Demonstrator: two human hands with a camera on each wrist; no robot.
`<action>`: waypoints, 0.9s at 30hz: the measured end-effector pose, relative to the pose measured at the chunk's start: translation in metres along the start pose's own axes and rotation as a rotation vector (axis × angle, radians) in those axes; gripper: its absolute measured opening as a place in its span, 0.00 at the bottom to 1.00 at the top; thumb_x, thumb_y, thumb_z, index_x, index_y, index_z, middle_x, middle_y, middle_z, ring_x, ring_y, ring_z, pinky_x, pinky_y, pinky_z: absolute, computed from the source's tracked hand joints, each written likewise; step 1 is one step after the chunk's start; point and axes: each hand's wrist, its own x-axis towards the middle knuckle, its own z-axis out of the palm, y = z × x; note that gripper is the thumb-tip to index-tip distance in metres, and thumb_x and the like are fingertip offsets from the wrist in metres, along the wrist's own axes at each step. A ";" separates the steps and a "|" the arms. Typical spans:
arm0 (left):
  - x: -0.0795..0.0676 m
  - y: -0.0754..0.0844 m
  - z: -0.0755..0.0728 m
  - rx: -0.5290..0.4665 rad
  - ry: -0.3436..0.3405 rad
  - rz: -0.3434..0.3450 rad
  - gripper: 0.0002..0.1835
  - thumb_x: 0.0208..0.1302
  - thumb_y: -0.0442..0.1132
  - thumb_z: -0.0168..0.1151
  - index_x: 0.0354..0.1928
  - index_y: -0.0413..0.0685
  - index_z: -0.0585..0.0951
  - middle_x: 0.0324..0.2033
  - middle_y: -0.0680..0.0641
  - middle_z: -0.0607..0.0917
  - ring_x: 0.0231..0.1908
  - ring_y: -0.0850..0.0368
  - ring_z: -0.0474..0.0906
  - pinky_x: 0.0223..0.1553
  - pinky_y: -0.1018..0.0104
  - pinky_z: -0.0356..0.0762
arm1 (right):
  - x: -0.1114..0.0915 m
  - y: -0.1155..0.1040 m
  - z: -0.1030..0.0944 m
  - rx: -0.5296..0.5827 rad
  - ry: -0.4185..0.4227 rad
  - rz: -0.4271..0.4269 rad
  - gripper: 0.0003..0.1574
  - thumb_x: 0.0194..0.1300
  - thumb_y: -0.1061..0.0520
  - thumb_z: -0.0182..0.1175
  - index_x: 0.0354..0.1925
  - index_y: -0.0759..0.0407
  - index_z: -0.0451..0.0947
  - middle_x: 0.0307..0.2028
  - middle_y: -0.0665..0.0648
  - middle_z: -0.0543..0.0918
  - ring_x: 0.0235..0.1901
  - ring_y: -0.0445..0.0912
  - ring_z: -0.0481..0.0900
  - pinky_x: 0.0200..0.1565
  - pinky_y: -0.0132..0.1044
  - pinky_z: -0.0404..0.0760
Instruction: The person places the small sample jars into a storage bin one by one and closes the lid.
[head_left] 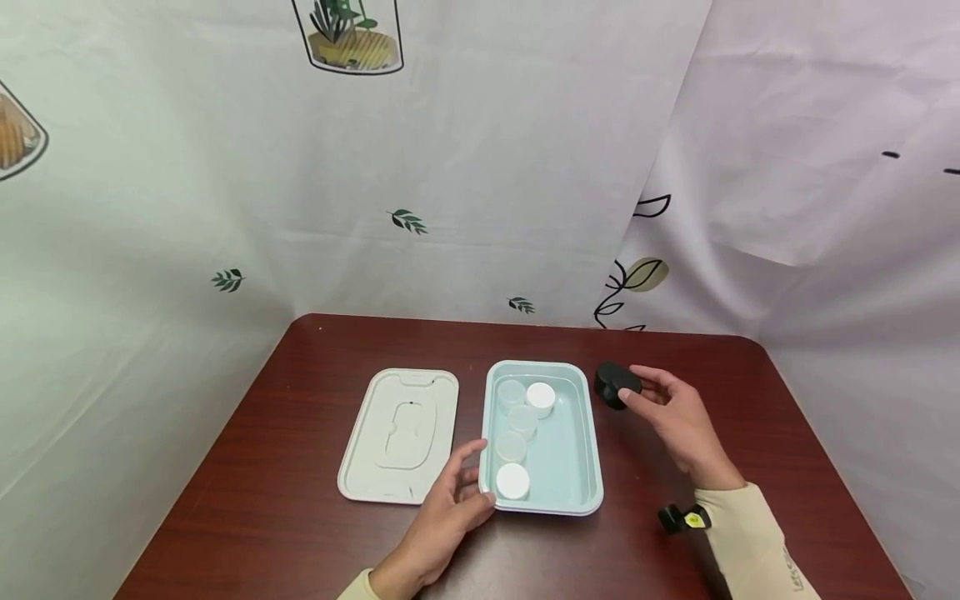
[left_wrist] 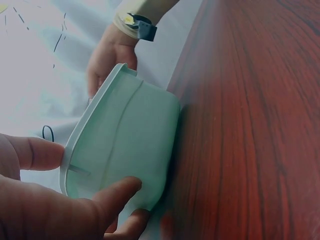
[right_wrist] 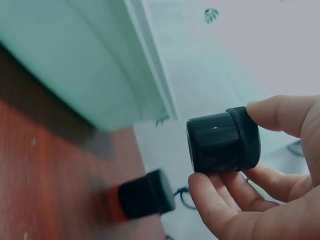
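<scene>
In the head view, a pale blue-green plastic bin (head_left: 564,467) holds several small round jars. A white-topped jar (head_left: 513,481) sits at its near left, and a second white-topped jar (head_left: 540,396) farther back; translucent-topped jars (head_left: 512,446) line the left side. My left hand (head_left: 446,517) holds the bin's near left corner, thumb and fingers on its rim and outer wall. Off the bin's right side, my right hand (head_left: 678,421) pinches a black lidded jar (right_wrist: 217,142) between thumb and fingertips. Another black jar (right_wrist: 142,197) stands on the table, close beyond the held one.
A white rectangular lid (head_left: 401,433) lies flat on the dark red table (head_left: 285,467), left of the bin. Printed fabric (head_left: 465,167) hangs behind the table and along both sides. A black wrist device (head_left: 682,518) sits at the right sleeve.
</scene>
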 end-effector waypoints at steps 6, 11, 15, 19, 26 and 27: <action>0.000 0.000 0.000 -0.001 0.003 -0.003 0.40 0.69 0.29 0.59 0.81 0.51 0.59 0.64 0.31 0.72 0.55 0.52 0.80 0.55 0.60 0.83 | -0.003 -0.017 0.013 -0.032 -0.047 -0.063 0.38 0.72 0.51 0.69 0.73 0.62 0.71 0.61 0.68 0.81 0.52 0.45 0.83 0.49 0.26 0.84; -0.001 0.001 0.000 -0.003 0.004 -0.002 0.40 0.68 0.29 0.60 0.81 0.51 0.59 0.64 0.31 0.73 0.55 0.52 0.80 0.55 0.61 0.83 | -0.002 -0.024 0.026 -0.108 -0.079 -0.094 0.35 0.70 0.53 0.71 0.70 0.61 0.75 0.58 0.66 0.84 0.53 0.55 0.84 0.47 0.28 0.84; 0.000 0.000 0.000 -0.013 0.005 -0.003 0.41 0.69 0.29 0.60 0.81 0.50 0.59 0.64 0.31 0.72 0.54 0.53 0.81 0.54 0.62 0.83 | 0.000 -0.027 0.036 -0.176 -0.095 -0.110 0.34 0.68 0.54 0.72 0.68 0.61 0.77 0.56 0.65 0.86 0.52 0.55 0.86 0.46 0.31 0.85; 0.000 -0.001 -0.001 -0.019 0.002 -0.001 0.41 0.69 0.29 0.61 0.81 0.50 0.59 0.64 0.31 0.73 0.54 0.53 0.81 0.54 0.64 0.83 | 0.000 -0.033 0.045 -0.252 -0.109 -0.115 0.34 0.67 0.52 0.73 0.67 0.61 0.78 0.56 0.64 0.86 0.50 0.53 0.87 0.46 0.37 0.88; 0.001 -0.002 -0.002 -0.019 0.000 0.001 0.41 0.69 0.29 0.61 0.81 0.51 0.59 0.64 0.31 0.73 0.55 0.53 0.81 0.54 0.64 0.83 | -0.002 -0.044 0.057 -0.376 -0.148 -0.131 0.33 0.66 0.50 0.74 0.65 0.61 0.80 0.56 0.62 0.87 0.51 0.55 0.86 0.46 0.42 0.86; 0.002 -0.002 -0.002 -0.020 -0.001 0.001 0.41 0.69 0.29 0.61 0.81 0.51 0.59 0.65 0.31 0.73 0.55 0.53 0.81 0.54 0.64 0.83 | -0.002 -0.045 0.059 -0.385 -0.150 -0.135 0.33 0.66 0.50 0.74 0.64 0.61 0.81 0.56 0.62 0.87 0.51 0.55 0.86 0.46 0.42 0.86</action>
